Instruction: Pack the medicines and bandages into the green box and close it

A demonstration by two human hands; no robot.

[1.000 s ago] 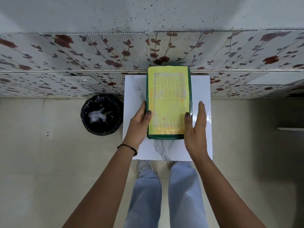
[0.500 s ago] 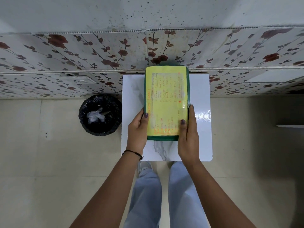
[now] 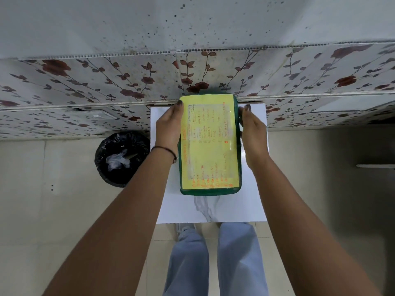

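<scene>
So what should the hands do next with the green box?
Probably lift the lid open. The green box with the yellow paper label looks shut on the white marble-look table, the left hand and right hand flank its far end, and no medicines or bandages are in view.

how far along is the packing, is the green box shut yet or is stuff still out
Done, by the look of it: the green box lies lid-down shut on the white table, yellow label up, with no medicines or bandages left outside. In hand: the left hand and right hand flank its long sides. Left: perhaps a latch, which isn't visible.
</scene>
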